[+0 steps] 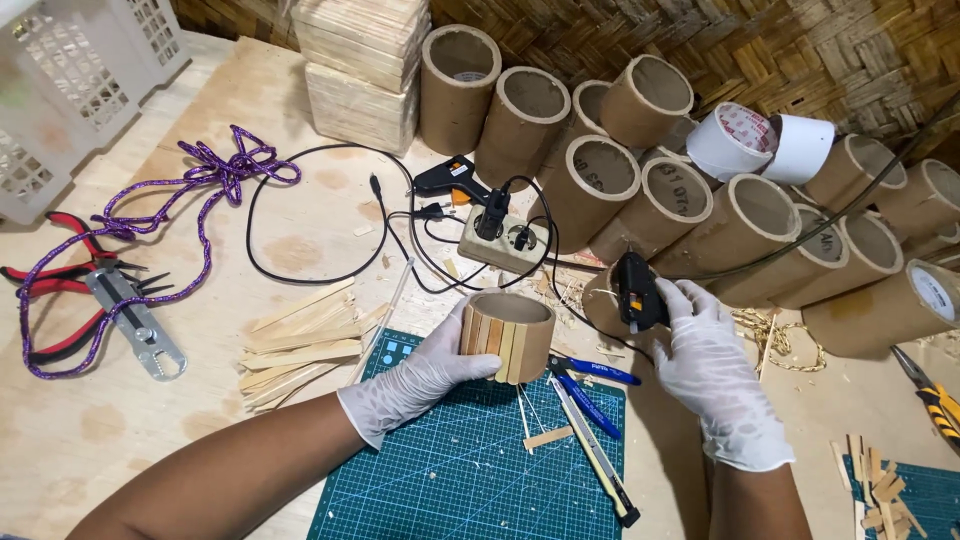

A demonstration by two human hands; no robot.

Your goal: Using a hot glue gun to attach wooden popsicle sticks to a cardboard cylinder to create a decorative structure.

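Note:
My left hand [420,375], in a white glove, grips a short cardboard tube [508,335] whose side is partly covered with flat wooden sticks; it is held just above the green cutting mat [440,470]. My right hand [712,365], also gloved, holds a black glue gun [636,290] upright to the right of the tube, a little apart from it. A pile of loose wooden sticks [300,345] lies left of the mat. One short stick piece [548,437] lies on the mat.
Several cardboard tubes [600,180] lie along the woven back wall. A power strip [503,240] with cords and a second glue gun [452,180] sit behind. Blue-handled pliers [590,385], a utility knife [597,455], red pliers [60,280], purple cord [215,175], tape rolls [760,145], white basket [70,70].

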